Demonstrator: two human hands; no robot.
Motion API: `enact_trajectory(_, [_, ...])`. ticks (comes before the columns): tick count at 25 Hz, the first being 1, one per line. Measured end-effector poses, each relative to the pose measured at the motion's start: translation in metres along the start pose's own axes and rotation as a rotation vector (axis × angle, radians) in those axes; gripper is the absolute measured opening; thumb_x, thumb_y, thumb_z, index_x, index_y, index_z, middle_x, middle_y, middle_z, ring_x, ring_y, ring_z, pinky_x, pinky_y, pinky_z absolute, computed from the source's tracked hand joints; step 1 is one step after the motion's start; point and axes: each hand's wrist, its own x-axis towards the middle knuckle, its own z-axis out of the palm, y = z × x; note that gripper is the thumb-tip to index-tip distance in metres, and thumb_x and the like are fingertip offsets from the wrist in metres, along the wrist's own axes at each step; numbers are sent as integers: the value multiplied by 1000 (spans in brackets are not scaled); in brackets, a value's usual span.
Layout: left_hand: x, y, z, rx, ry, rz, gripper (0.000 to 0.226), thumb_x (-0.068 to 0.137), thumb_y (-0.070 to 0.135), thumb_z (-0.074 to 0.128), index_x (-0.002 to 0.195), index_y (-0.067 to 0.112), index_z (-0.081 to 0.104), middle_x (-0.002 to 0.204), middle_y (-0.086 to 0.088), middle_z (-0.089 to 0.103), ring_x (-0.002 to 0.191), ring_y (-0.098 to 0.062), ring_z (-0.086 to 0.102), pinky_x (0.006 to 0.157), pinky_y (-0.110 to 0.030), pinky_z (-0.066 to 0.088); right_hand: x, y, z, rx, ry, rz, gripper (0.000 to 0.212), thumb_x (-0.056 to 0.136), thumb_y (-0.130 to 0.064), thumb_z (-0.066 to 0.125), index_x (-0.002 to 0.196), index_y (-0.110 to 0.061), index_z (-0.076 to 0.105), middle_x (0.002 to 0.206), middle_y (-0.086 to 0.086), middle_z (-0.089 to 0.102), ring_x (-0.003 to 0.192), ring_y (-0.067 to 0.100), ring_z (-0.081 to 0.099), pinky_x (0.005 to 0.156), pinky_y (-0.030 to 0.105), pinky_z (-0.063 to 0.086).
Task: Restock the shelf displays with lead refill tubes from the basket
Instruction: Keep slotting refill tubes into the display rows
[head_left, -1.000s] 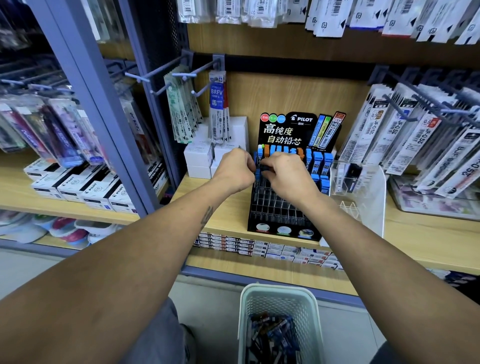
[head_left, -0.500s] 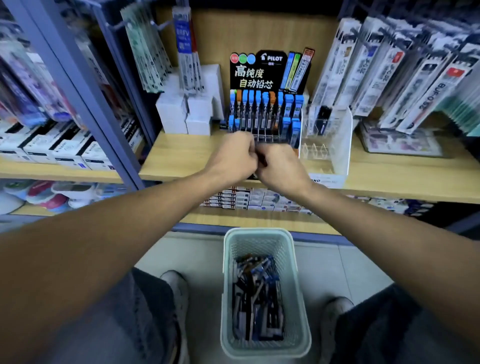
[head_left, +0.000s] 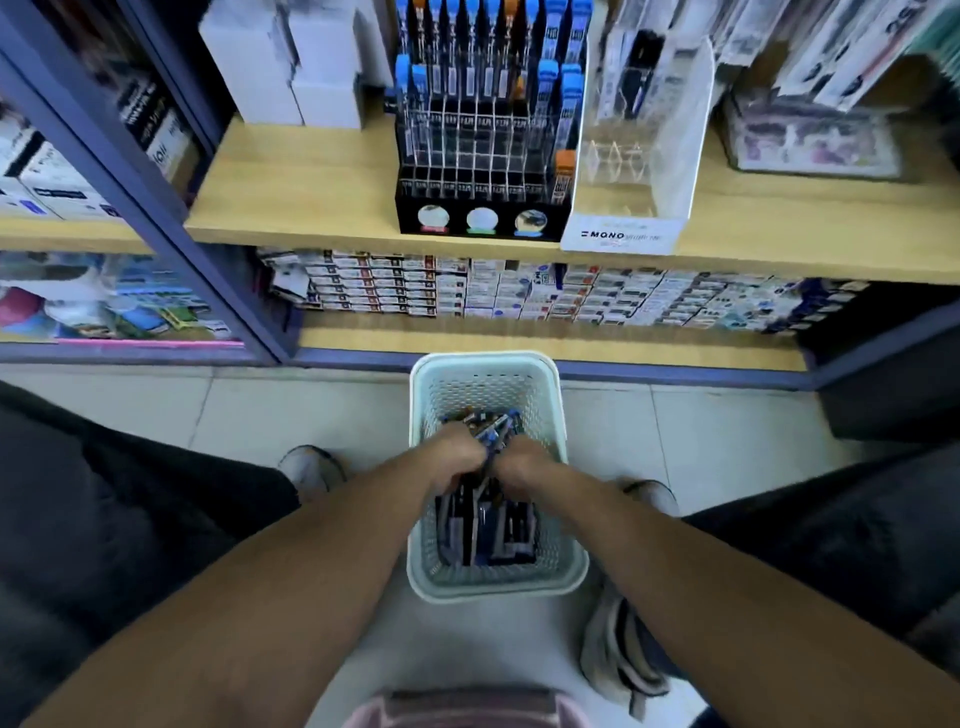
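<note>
Fingers (head_left: 462, 467) among dark, blue-capped lead refill tubes (head_left: 488, 525)

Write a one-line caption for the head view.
Both hands, left and right, gather lead refill tubes from the floor basket below the display rack.

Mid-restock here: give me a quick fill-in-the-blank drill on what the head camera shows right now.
1. Both hands, left hand and right hand, reach into the pale ____ on the floor.
2. The black refill display stands on the wooden ____.
3. The display's front rows of slots are mostly ____.
4. The clear stand right of the display bears the label ____.

Missing words: basket; shelf; empty; MONO
</note>
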Motion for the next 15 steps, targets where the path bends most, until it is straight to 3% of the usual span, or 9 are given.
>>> enact_trajectory(2, [7,-15,16,42,-43,-49,29,88,19,62,109,1,69,107,-18,71,96,-31,70,81,-38,60,9,14,24,31,-78,88,11,96,-14,58,88,-7,62,97,14,60,88,22,55,72,31,42])
enact_trajectory(4, [11,-24,25,146,-23,-68,28,96,14,57,118,-1,64,106,-16,68,101,-28,66,75,-28,50,19,23,39,18,-116,136,18,99,-11,54,108,0,66,111,18,65,91,19,53,72,28,41])
enact_trajectory(6, [20,-32,35,171,-22,-106,27,98,13,57,119,-2,63,115,-16,68,107,-29,65,73,-27,45,27,27,46,-8,-120,189,16,100,-10,52,91,-3,63,103,14,67,89,19,54,64,28,42])
enact_trajectory(8, [26,-37,42,191,-7,-120,26,99,13,58,119,0,64,120,-16,67,109,-28,66,72,-27,45,34,29,49,4,-91,240,28,100,-9,51,72,-7,51,83,9,58,87,20,55,58,27,41])
enact_trajectory(10, [32,-41,46,224,-25,-134,22,96,11,60,115,2,67,114,-15,70,103,-26,67,70,-27,47,40,31,48,38,-87,277,25,100,-8,50,75,-5,53,84,10,60,87,21,56,64,28,45])
enact_trajectory(13, [36,-44,47,247,-35,-157,9,87,1,67,96,4,64,86,-9,63,86,-21,66,65,-26,49,51,37,49,138,-32,328,14,98,-2,49,86,-2,58,99,16,65,86,24,60,72,32,50])
enact_trajectory(15, [37,-43,52,244,-29,-171,9,87,2,67,95,5,63,89,-9,62,86,-20,63,69,-27,52,52,39,50,185,20,346,14,95,-1,52,82,-2,57,94,16,64,86,27,63,69,31,49])
